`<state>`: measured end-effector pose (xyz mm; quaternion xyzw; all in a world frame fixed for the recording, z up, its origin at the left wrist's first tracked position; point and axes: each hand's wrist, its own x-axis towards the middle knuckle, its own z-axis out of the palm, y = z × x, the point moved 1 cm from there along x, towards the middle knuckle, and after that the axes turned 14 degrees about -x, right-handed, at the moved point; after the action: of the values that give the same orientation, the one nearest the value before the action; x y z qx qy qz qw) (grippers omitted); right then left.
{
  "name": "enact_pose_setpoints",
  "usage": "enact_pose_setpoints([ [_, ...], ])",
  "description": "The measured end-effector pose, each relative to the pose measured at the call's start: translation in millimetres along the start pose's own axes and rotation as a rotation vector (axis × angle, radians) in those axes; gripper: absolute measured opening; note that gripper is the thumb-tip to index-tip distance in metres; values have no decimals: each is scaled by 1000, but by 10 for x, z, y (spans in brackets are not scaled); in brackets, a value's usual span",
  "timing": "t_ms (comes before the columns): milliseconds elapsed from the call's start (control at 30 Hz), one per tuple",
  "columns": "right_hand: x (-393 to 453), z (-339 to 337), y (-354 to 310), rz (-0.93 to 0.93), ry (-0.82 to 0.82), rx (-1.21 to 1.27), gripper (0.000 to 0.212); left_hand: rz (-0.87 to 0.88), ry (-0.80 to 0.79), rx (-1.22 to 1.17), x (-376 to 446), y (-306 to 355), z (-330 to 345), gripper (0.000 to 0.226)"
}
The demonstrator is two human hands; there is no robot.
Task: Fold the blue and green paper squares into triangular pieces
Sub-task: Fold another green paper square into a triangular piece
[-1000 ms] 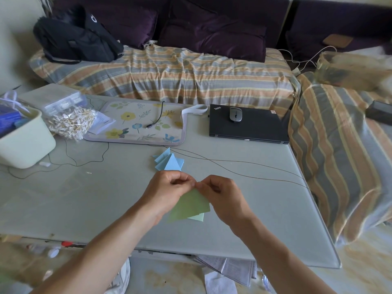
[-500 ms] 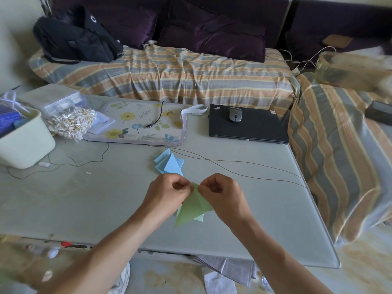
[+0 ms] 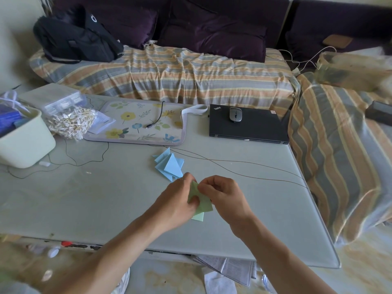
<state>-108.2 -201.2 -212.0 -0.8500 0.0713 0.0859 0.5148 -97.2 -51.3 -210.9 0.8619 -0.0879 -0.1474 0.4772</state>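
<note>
Green paper (image 3: 200,201) sits just this side of the blue triangles (image 3: 169,165), pinched by my left hand (image 3: 177,201) and right hand (image 3: 222,195). I'd match corners exactly, then crease firmly against the surface (image 3: 84,198).

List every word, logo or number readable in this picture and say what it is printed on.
"ThinkPad": on the lid corner of the black laptop, small but legible.
White ring-shaped logo on the black backpack: a mark, no letters readable.
Printed sheet beside the bag of cotton swabs: too small to read.
Papers under the table: print too blurred to read.
Green paper and blue paper triangles: no text.
</note>
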Motion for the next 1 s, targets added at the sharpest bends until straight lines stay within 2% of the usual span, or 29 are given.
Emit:
enact_pose_setpoints([
  [200, -17, 0, -49, -19, -51, 53, 19, -84, -70, -58, -44, 96, 1, 34],
  [333, -15, 18, -42, -23, -52, 23, 18, -132, -89, -65, -38, 101, -9, 23],
  [433, 27, 14, 21, -11, 35, -85, 14, -111, -15, -63, -12, 60, -21, 13],
  [533, 55, 2, 68, -27, 98, -150, 11, -71, 124, -114, 3, 18, -64, 16],
  [633, 40, -1, 72, -128, 194, -239, 10, -116, 173, -199, 9, -12, -86, 12],
  [800, 26, 49, 99, -434, 303, -432, 14, -237, 206, -419, -7, -34, -92, 11],
  [933, 28, 80, 126, -523, 310, -469, 3, -280, 216, -560, 17, -62, -115, 15],
  [1000, 37, 98, 130, -525, 335, -485, 15, -293, 221, -638, 12, -54, -112, 19],
])
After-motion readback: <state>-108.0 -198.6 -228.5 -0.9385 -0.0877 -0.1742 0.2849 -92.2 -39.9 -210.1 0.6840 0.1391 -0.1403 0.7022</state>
